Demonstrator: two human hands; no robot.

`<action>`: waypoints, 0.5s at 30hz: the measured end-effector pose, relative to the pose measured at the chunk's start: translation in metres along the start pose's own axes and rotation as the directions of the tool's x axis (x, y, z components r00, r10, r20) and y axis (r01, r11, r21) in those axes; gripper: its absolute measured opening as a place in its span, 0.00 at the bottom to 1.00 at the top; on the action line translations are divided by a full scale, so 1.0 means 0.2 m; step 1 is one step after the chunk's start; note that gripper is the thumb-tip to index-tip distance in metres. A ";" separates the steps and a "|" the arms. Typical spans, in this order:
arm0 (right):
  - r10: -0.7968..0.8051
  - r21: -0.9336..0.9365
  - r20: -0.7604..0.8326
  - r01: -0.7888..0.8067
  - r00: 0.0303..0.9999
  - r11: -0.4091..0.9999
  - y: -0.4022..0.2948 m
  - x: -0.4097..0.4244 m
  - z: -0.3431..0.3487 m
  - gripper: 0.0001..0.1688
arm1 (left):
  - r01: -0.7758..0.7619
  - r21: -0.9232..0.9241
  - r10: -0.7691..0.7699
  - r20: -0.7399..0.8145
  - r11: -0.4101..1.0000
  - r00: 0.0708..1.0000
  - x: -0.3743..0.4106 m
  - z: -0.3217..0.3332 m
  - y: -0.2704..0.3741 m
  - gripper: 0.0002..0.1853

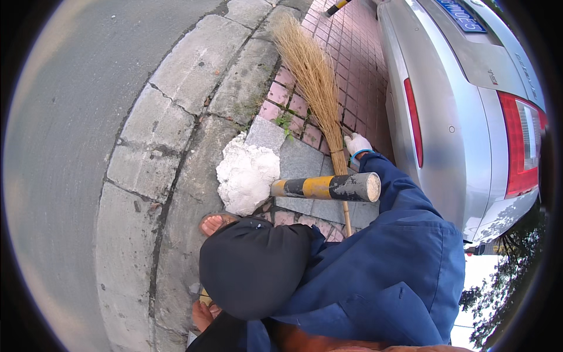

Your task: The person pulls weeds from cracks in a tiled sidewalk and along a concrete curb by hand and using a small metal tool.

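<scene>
My right hand (358, 144), in a white glove with a blue cuff, is low beside the bound neck of a straw broom (323, 83). A thin piece shows by its fingers; whether the hand grips it or the broom is unclear. The broom's bristles point up the picture, and its cane handle (347, 218) passes behind a black-and-yellow bollard (317, 187). Against the bollard's base lies a rough white heap (248, 173), perhaps plaster or mortar. At lower left, bare skin (202, 315) shows beside a small yellow thing; I cannot tell whether it is my left hand or a foot.
A silver car (433, 88) stands close on the right. Grey stone slabs (301, 160) and pink paving tiles (278, 93) surround the bollard. Concrete kerbstones (171, 121) border the asphalt road (79, 132) on the left. My sandalled foot (214, 223) is near the heap.
</scene>
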State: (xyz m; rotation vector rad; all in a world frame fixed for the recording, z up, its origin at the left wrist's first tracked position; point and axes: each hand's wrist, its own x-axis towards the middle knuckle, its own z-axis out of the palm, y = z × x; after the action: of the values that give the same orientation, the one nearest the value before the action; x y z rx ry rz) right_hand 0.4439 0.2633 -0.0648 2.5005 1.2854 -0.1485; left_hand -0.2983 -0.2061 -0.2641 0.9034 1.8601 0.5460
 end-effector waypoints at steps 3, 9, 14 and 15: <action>0.050 -0.039 0.045 -0.048 0.998 0.998 0.25 -0.03 0.22 0.35 | -0.006 0.299 -0.031 0.119 0.954 0.992 0.01 0.00 0.10 0.15; 0.129 -0.028 0.169 -0.126 0.977 0.992 0.08 -0.01 0.34 0.47 | -0.037 0.350 -0.015 0.144 0.936 0.989 -0.08 -0.18 0.19 0.14; 0.062 -0.295 0.255 0.017 0.965 0.955 -0.02 0.04 0.24 0.35 | -0.019 0.349 -0.048 0.182 0.937 0.982 -0.10 -0.19 0.21 0.15; 0.022 -0.320 0.305 0.080 0.952 0.944 -0.01 0.07 0.19 0.38 | -0.028 0.346 -0.042 0.192 0.938 0.981 -0.08 -0.18 0.22 0.15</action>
State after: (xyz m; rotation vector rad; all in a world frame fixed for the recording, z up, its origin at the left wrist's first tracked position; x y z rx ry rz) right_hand 0.4538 0.2623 -0.1049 2.0800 1.1157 -0.2896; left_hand -0.3104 -0.1911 -0.2081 1.1379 1.8051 0.1139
